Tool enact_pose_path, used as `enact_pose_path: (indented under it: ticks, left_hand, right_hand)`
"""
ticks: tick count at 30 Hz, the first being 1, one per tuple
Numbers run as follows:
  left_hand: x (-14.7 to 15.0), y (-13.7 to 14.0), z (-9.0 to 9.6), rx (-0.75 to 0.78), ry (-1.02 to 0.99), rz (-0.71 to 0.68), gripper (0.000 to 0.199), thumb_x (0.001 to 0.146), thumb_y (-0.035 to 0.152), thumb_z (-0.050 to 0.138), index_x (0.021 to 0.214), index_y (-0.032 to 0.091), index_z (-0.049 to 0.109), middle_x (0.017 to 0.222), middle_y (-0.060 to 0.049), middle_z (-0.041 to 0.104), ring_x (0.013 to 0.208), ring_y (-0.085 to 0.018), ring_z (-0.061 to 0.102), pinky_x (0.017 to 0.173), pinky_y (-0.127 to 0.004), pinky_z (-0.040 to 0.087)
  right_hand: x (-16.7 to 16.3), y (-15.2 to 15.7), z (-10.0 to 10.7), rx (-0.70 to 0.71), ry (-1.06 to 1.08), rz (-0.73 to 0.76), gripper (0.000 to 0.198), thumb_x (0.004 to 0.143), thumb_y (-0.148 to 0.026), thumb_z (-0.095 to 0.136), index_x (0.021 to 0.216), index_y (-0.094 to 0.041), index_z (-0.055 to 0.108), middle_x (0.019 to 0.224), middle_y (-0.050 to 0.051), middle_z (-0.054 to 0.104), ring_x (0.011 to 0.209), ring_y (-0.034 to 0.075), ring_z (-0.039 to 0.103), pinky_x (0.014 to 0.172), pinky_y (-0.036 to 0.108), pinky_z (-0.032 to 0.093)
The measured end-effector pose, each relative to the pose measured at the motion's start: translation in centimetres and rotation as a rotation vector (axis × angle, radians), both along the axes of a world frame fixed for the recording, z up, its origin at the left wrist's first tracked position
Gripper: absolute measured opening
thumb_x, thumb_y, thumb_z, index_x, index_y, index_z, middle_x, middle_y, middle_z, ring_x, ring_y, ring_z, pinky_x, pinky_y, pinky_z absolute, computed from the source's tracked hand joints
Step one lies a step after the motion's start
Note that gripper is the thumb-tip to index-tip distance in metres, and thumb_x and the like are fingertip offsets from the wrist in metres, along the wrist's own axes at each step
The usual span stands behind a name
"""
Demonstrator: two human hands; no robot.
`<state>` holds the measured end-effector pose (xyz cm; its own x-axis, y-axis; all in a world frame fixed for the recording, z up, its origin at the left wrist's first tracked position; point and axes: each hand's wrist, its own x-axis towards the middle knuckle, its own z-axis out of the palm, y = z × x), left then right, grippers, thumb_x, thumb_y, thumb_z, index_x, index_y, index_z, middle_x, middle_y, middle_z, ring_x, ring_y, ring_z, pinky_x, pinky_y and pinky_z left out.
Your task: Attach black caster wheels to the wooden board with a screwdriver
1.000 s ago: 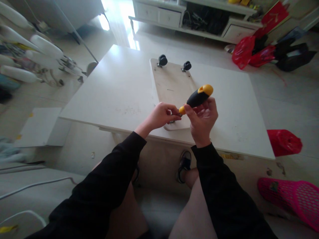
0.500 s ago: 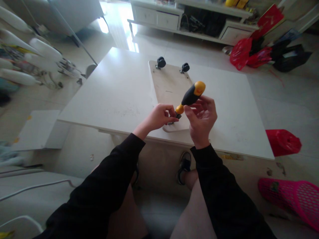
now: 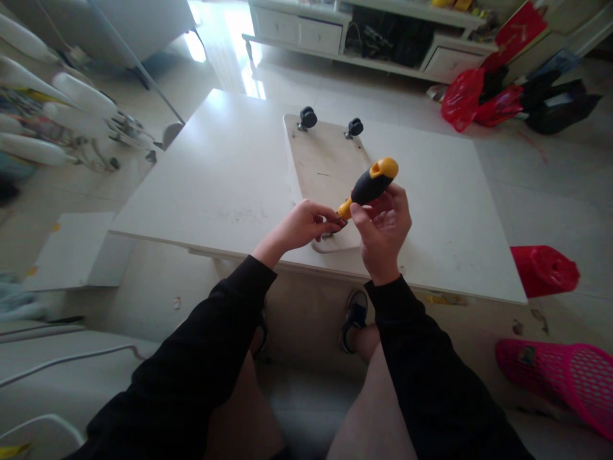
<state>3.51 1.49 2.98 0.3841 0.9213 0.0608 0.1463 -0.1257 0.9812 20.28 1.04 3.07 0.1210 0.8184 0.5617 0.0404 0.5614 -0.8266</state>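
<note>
My right hand [image 3: 383,230] is closed around the lower part of a screwdriver [image 3: 372,184] with a black and yellow handle. The screwdriver slants, its handle end up and to the right, its tip down by my left fingers. My left hand [image 3: 313,223] pinches a small dark caster [image 3: 343,222] at the near end of a pale board [image 3: 325,156]; the fingers hide most of it. A bit of metal [image 3: 327,235] shows below them. At the board's far end stand two black casters, one on the left [image 3: 308,117] and one on the right [image 3: 354,128].
The board lies on a white table [image 3: 230,166], close to its near edge. Beyond it is a white cabinet [image 3: 320,35]. Red bags [image 3: 462,99] lie on the floor at the far right, and a pink mesh basket [image 3: 565,377] lies at the near right.
The screwdriver handle has turned a little, and a slot in its yellow end now shows. My right hand has shifted slightly left. My left fingers cover more of the caster.
</note>
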Motion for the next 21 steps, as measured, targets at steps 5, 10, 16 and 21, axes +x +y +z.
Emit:
enact_pose_path:
  ticks: [5,10,16,21]
  left_hand:
    - [0.5,0.0,-0.6,0.095,0.036,0.114,0.021,0.076,0.026,0.091,0.072,0.015,0.073,0.054,0.003,0.061,0.047,-0.007,0.053,0.048,-0.021,0.039]
    - [0.8,0.1,-1.3,0.097,0.016,0.159,0.024,0.077,0.03,0.092,0.079,0.015,0.073,0.061,0.001,0.066,0.053,-0.011,0.06,0.052,-0.024,0.042]
    - [0.4,0.1,-0.5,0.091,0.051,0.129,0.022,0.077,0.029,0.091,0.078,0.015,0.074,0.058,0.002,0.064,0.048,-0.009,0.056,0.047,-0.021,0.038]
    - [-0.1,-0.1,0.2,0.04,0.017,0.027,0.019,0.087,0.033,0.082,0.091,0.015,0.082,0.068,-0.002,0.073,0.049,-0.009,0.059,0.048,-0.022,0.047]
  right_hand:
    - [0.1,-0.1,0.3,-0.015,-0.002,-0.007,0.048,0.081,-0.053,0.088,0.113,-0.032,0.061,0.098,-0.004,0.069,0.085,0.013,0.073,0.067,0.026,0.064]
    - [0.1,-0.5,1.0,-0.03,0.0,0.036,0.054,0.078,-0.049,0.092,0.12,-0.034,0.061,0.1,-0.005,0.071,0.087,0.014,0.076,0.069,0.026,0.066]
    - [-0.3,-0.8,1.1,-0.015,-0.013,-0.036,0.042,0.085,-0.041,0.085,0.118,-0.032,0.061,0.099,-0.004,0.072,0.087,0.014,0.076,0.068,0.026,0.066]
    - [-0.2,-0.7,0.8,-0.017,-0.02,-0.04,0.04,0.09,-0.04,0.078,0.124,-0.034,0.058,0.105,-0.003,0.071,0.09,0.013,0.076,0.071,0.027,0.066]
